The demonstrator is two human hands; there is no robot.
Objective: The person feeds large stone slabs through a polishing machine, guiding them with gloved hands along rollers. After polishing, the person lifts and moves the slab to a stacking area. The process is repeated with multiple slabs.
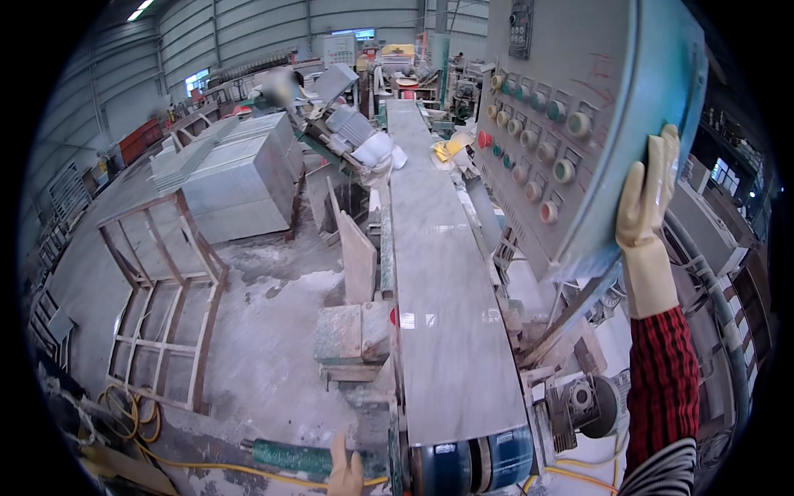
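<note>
The right hand (649,198), in a cream glove, is resting along the outer side of a control box (571,87); its fingers are pointing upward, lying straight with a narrow gap at the thumb, and are holding nothing that shows. The palm is seemingly leaning on the metal for support, since the buttons (565,171) are sitting around the corner, to the left of these fingers and out of their touch. Below them, a red-and-black sleeve (666,380) is covering the forearm.

The left hand (346,471), also gloved, is poking in at the lower edge. Its visible fingers are pointing up, slightly apart; whether the hidden part is gripping anything, I cannot tell.

Between the two hands, a streaked grey-white slab (451,306) is lying lengthwise, reaching far ahead of both sets of fingers. Its near end is meeting blue rollers (513,456), to the right of the left fingers, which are probably bearing its weight. Just left of those fingers, a green tube (289,457) is lying on the floor, and a yellow hose (223,467) is running close by, perhaps feeding the machine.
</note>
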